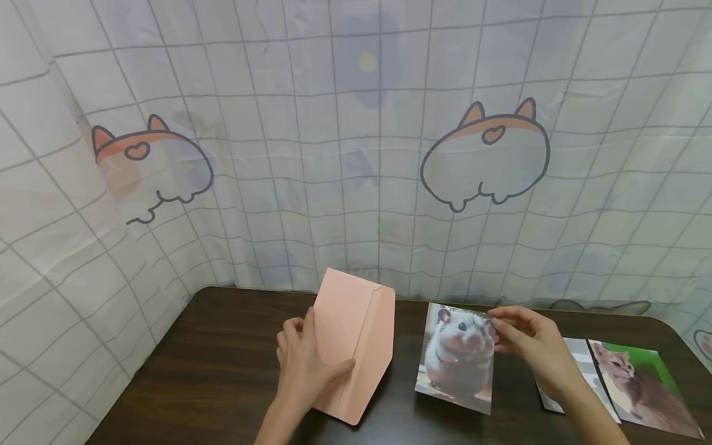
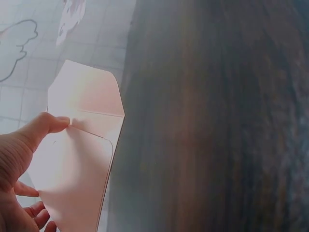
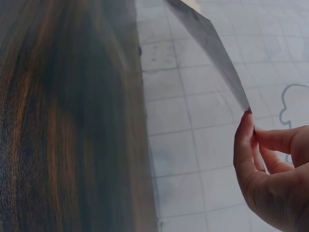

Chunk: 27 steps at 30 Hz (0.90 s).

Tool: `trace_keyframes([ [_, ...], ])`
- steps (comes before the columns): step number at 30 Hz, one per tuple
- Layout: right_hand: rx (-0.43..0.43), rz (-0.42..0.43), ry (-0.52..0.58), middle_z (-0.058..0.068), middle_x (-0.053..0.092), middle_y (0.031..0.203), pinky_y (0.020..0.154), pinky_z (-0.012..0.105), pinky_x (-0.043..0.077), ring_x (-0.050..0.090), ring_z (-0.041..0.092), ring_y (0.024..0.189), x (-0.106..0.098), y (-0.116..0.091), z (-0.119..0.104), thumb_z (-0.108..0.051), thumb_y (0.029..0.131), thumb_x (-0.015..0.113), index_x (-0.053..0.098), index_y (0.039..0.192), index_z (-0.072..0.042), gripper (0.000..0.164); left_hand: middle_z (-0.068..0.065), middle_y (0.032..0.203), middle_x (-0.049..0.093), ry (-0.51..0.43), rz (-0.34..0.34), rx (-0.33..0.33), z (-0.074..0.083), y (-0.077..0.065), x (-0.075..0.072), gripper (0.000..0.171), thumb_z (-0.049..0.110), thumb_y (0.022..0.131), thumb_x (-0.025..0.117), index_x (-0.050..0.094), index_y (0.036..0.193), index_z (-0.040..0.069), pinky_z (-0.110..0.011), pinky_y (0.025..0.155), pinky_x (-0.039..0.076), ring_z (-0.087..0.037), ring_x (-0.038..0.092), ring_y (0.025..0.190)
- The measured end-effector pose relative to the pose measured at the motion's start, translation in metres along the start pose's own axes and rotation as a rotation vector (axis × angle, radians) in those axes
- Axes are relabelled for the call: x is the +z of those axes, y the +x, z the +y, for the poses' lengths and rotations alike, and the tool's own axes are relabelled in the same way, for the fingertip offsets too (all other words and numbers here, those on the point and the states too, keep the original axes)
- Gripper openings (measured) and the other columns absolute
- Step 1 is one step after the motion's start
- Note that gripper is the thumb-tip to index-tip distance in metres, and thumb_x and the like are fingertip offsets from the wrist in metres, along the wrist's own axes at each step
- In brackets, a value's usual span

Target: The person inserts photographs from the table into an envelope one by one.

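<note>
My left hand (image 1: 303, 361) grips a pink envelope (image 1: 345, 327), thumb across its front and the other fingers at its left edge. In the left wrist view the envelope's flap (image 2: 89, 92) is unfolded, extending past the thumb. By its upper right corner, my right hand (image 1: 531, 346) pinches a photo card (image 1: 458, 361) showing a white-and-grey hamster. The card is tilted over the table, to the right of the envelope. The right wrist view catches the card (image 3: 215, 53) nearly edge-on, its corner between thumb and fingers.
A kitten picture (image 1: 639, 386) with a green background lies at the table's right end. Beside it, partly behind my right forearm, lies another pale card (image 1: 581, 355). The dark wood table (image 1: 222, 358) backs onto a white grid-patterned curtain (image 1: 311, 154) with cartoon animals.
</note>
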State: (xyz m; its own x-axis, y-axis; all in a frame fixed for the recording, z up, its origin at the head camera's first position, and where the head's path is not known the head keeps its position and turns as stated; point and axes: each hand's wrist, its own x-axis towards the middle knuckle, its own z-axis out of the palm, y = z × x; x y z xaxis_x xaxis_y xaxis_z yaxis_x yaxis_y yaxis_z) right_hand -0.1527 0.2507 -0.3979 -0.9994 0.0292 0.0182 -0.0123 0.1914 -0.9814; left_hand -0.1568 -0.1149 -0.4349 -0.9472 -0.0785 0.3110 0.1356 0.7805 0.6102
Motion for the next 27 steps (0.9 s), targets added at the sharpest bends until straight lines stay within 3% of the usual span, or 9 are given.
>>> trace_keyframes([
  [11,0.003,0.015,0.046,-0.002,0.068,0.092,0.071,0.028,0.061,0.067,0.013,0.079,0.006,-0.003,0.002,-0.003,0.105,0.063,0.068,0.12,0.005,0.019,-0.023,0.125,0.043,-0.007,0.029,0.033,0.004,-0.002,0.004,0.112,0.035,0.06,0.099,0.046,0.152,-0.001,-0.058,0.093,0.038,-0.041,0.041,0.111],
  [18,-0.01,0.011,0.087,-0.003,0.068,0.092,0.07,0.027,0.061,0.066,0.012,0.079,0.01,-0.005,0.001,-0.003,0.104,0.064,0.072,0.116,-0.003,0.015,-0.023,0.125,0.043,-0.024,0.029,0.04,0.006,-0.001,0.007,0.109,0.033,0.062,0.097,0.046,0.152,-0.001,-0.057,0.092,0.037,-0.04,0.04,0.11],
  [27,-0.046,0.005,0.135,-0.003,0.07,0.093,0.07,0.028,0.061,0.067,0.012,0.079,0.016,-0.004,0.002,-0.002,0.104,0.064,0.072,0.115,-0.001,0.014,-0.023,0.124,0.043,-0.016,0.026,0.045,0.011,0.004,0.011,0.107,0.033,0.062,0.098,0.046,0.15,0.001,-0.056,0.091,0.037,-0.038,0.04,0.108],
])
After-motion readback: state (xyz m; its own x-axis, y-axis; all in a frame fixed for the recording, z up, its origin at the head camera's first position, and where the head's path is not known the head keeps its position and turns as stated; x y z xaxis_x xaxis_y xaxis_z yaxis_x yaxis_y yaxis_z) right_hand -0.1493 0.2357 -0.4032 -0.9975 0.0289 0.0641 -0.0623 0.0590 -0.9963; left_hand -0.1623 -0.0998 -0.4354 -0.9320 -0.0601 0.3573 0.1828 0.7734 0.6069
